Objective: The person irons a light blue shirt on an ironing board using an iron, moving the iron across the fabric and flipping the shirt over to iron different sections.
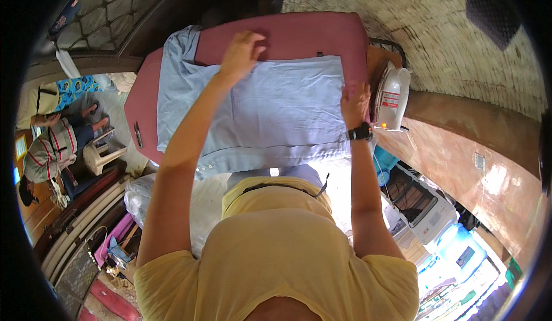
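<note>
A light blue shirt [282,100] lies spread over the maroon ironing board [299,33], its left part bunched and wrinkled toward the far side. The near edge of the shirt hangs over the board's front, where a row of small buttons shows. My left hand [242,54] is over the shirt's far edge, fingers apart and holding nothing. At the shirt's right edge, my right hand [356,102] rests with its fingers stretched out, a black watch on the wrist. Just right of that hand, a white iron [394,97] stands on the board's end rest, with an orange light lit.
A textured wall [414,33] rises behind the board, and a brown ledge [471,120] runs along the right. At the far left, a person [54,148] sits near a beige plastic stool [103,151]. Blue water jugs [460,252] stand at the lower right.
</note>
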The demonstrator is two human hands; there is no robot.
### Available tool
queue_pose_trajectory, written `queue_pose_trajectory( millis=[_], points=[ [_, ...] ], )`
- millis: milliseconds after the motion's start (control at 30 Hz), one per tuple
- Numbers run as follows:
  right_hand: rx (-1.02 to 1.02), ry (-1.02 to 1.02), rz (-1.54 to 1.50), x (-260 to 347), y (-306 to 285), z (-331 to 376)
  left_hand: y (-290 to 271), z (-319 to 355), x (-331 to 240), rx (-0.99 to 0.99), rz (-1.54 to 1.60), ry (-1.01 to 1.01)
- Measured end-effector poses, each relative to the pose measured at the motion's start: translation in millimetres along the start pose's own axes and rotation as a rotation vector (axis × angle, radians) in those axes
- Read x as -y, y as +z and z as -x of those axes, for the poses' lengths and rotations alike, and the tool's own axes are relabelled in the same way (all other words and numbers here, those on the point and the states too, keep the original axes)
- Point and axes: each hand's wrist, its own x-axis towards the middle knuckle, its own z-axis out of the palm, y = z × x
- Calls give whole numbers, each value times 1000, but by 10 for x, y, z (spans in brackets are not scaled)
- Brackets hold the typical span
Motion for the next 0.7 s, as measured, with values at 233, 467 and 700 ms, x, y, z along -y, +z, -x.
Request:
queue_pose_trajectory(
  millis=[233, 467, 700],
  points=[
    [9, 187, -43, 295, -289, 664, 1193, -604, -840, 230, 180, 86],
    [22, 226, -167, 179, -274, 795, 1445, -720, -1004, 318, 148, 158],
    [39, 276, -130, 214, -306, 858, 1439, -731, -1001, 285, 241, 130]
  ],
)
